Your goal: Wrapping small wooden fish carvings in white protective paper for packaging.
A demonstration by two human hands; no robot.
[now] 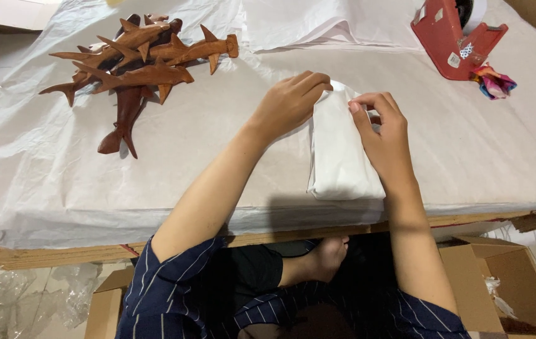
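A long bundle wrapped in white paper (339, 154) lies on the paper-covered table (61, 176), pointing away from me. My left hand (290, 103) presses its fingers onto the bundle's far end from the left. Curled over the right side of that same end, my right hand (386, 135) pinches the paper fold with thumb and fingers. What is inside the wrapping is hidden.
A pile of brown carved wooden sharks (133, 63) lies at the back left. A red tape dispenser (459, 37) and a small colourful cloth (493, 83) sit at the back right. More white paper sheets (318, 25) lie behind. Open cardboard boxes (506, 282) stand below the table edge.
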